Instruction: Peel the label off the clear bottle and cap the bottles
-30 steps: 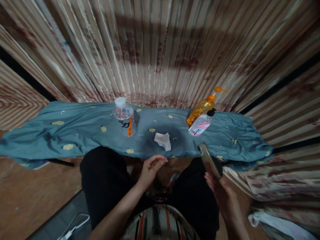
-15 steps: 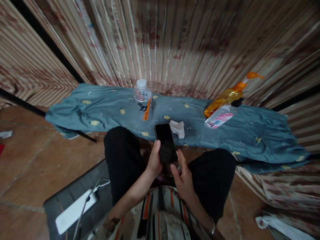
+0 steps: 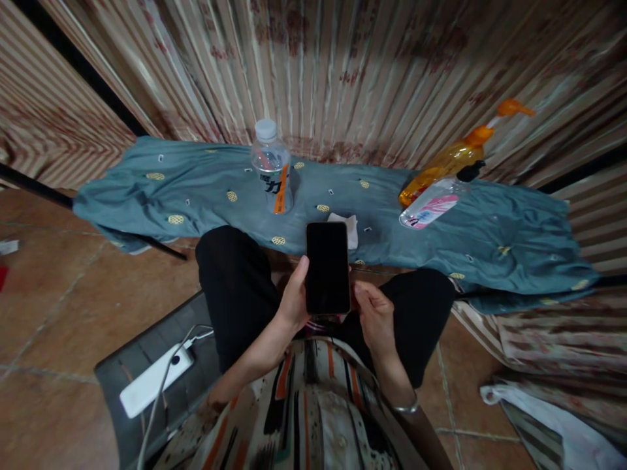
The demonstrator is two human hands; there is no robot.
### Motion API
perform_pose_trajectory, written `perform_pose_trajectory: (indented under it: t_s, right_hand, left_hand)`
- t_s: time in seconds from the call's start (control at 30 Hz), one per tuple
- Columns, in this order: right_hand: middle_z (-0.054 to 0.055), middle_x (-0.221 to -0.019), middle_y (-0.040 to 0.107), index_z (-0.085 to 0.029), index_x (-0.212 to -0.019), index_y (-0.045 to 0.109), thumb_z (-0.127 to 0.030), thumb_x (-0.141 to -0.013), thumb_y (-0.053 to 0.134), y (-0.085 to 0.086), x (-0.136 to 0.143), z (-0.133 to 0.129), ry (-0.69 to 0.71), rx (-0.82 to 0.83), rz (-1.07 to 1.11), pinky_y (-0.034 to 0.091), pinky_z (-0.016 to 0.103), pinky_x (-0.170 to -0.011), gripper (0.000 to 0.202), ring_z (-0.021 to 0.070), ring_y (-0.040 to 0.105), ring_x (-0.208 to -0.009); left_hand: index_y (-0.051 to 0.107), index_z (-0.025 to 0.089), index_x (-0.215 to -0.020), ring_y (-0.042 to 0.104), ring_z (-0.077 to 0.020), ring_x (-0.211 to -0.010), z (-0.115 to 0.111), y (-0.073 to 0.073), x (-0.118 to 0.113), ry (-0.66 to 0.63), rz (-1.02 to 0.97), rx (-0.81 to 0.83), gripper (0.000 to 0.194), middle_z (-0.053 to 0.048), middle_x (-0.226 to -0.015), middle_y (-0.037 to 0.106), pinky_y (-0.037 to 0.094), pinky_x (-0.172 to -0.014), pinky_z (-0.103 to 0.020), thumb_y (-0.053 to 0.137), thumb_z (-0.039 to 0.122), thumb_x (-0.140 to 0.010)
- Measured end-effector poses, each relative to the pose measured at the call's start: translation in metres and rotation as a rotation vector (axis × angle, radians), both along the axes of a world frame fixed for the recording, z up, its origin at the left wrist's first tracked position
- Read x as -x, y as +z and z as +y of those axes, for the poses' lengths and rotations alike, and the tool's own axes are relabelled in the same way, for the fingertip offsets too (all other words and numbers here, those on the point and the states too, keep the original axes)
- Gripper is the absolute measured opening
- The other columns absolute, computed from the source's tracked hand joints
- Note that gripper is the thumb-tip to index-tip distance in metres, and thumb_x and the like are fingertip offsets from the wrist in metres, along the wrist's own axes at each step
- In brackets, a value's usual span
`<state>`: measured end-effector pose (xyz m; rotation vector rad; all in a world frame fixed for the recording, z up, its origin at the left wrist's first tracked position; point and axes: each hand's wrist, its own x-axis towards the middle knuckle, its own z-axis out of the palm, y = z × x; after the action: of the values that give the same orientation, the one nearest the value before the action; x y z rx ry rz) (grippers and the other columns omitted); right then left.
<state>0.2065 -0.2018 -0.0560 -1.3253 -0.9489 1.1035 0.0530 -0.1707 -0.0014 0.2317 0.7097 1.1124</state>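
Note:
A smartphone [image 3: 327, 267] with a dark screen is held upright over my lap. My left hand [image 3: 294, 297] is closed around its left edge, with the thumb along the side. Just right of the phone's lower edge is my right hand [image 3: 376, 316], its fingers curled together. What that hand holds, if anything, is hidden. Behind the phone's top right corner, a crumpled white tissue [image 3: 352, 232] lies partly covered on the cloth.
A teal cloth [image 3: 196, 183] covers the narrow table ahead. On it stand a clear drink bottle [image 3: 274, 176], an orange pump bottle [image 3: 448, 162] and a clear bottle with a black top [image 3: 434, 203]. A white power strip [image 3: 157, 380] lies on the grey seat to my left.
My left hand has turned the phone straighter, screen facing up towards me. The right hand's fingers have gone from spread to curled beside it. The view has shifted slightly.

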Motion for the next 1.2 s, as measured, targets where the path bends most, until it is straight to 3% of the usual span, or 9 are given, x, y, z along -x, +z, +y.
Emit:
perform_pose_trajectory:
  t_s: [0.1,0.17,0.27,0.37,0.5,0.7,0.83,1.03,1.2]
  right_hand:
    - [0.005,-0.101,0.078,-0.025,-0.106,0.078,-0.059,-0.087,0.073,0.003,-0.003,-0.007,0.043,0.024,0.107,0.058,0.034,-0.077,0.039,0.022,0.071,-0.089]
    - [0.005,-0.107,0.078,-0.025,-0.108,0.077,-0.057,-0.088,0.074,0.008,-0.004,-0.012,0.117,0.047,0.131,0.059,0.036,-0.085,0.038,0.0234,0.071,-0.097]
    - [0.004,-0.104,0.079,-0.023,-0.108,0.076,-0.05,-0.083,0.081,0.016,0.0,-0.018,0.242,0.091,0.153,0.059,0.034,-0.085,0.037,0.0228,0.071,-0.096]
    - [0.001,-0.094,0.078,-0.022,-0.104,0.075,-0.043,-0.078,0.085,0.02,0.008,-0.019,0.299,0.141,0.194,0.059,0.03,-0.075,0.035,0.0194,0.069,-0.083]
    - [-0.001,-0.084,0.074,-0.022,-0.094,0.072,-0.041,-0.076,0.084,0.021,0.014,-0.017,0.278,0.158,0.182,0.057,0.029,-0.068,0.029,0.0168,0.065,-0.072]
    - [0.002,-0.104,0.078,-0.025,-0.114,0.074,-0.044,-0.085,0.071,0.02,0.013,-0.024,0.243,0.142,0.162,0.061,0.036,-0.083,0.035,0.0252,0.072,-0.099]
    - [0.003,-0.102,0.078,-0.023,-0.115,0.074,-0.044,-0.086,0.064,0.018,0.016,-0.025,0.177,0.201,0.249,0.062,0.039,-0.082,0.037,0.0264,0.073,-0.094]
    - [0.002,-0.095,0.077,-0.022,-0.109,0.073,-0.04,-0.083,0.063,0.017,0.017,-0.02,0.224,0.248,0.352,0.061,0.035,-0.072,0.033,0.0228,0.072,-0.084]
    - [0.001,-0.101,0.077,-0.023,-0.108,0.073,-0.04,-0.082,0.073,0.015,0.016,-0.02,0.238,0.187,0.233,0.06,0.034,-0.081,0.03,0.0233,0.072,-0.094]
  left_hand:
    - [0.078,0.012,-0.116,0.076,-0.0336,-0.115,-0.001,0.0,-0.002,0.006,0.023,-0.031,0.052,-0.013,-0.103,0.084,0.057,-0.107,-0.044,0.058,0.057,-0.097]
    - [0.078,0.012,-0.116,0.077,-0.034,-0.113,-0.002,-0.001,-0.003,0.004,0.055,-0.058,0.054,-0.014,-0.102,0.084,0.057,-0.106,-0.044,0.06,0.058,-0.095]
    - [0.077,0.009,-0.117,0.077,-0.0349,-0.112,-0.003,-0.001,-0.007,-0.015,0.08,-0.074,0.058,-0.016,-0.103,0.083,0.059,-0.102,-0.044,0.061,0.06,-0.094]
    - [0.076,0.01,-0.121,0.078,-0.0347,-0.108,-0.003,-0.001,-0.01,-0.018,0.083,-0.051,0.056,-0.015,-0.105,0.083,0.063,-0.094,-0.042,0.06,0.058,-0.096]
    - [0.074,0.014,-0.126,0.079,-0.0342,-0.103,-0.003,0.002,-0.012,0.004,0.087,-0.001,0.053,-0.013,-0.106,0.083,0.065,-0.085,-0.041,0.057,0.055,-0.098]
    - [0.075,0.013,-0.123,0.078,-0.0341,-0.107,-0.002,0.003,-0.011,-0.004,0.095,-0.025,0.051,-0.013,-0.108,0.082,0.065,-0.086,-0.039,0.057,0.054,-0.099]
    - [0.074,0.013,-0.124,0.078,-0.0331,-0.108,-0.001,0.004,-0.011,-0.011,0.095,-0.016,0.05,-0.013,-0.109,0.082,0.065,-0.086,-0.039,0.054,0.053,-0.1]
    - [0.077,0.013,-0.111,0.079,-0.0323,-0.101,-0.001,0.003,-0.009,0.0,0.108,0.038,0.048,-0.013,-0.099,0.082,0.065,-0.074,-0.034,0.057,0.055,-0.098]
    - [0.077,0.014,-0.109,0.079,-0.0327,-0.103,-0.002,-0.003,-0.009,0.01,0.106,-0.003,0.048,-0.012,-0.1,0.083,0.064,-0.078,-0.035,0.063,0.058,-0.094]
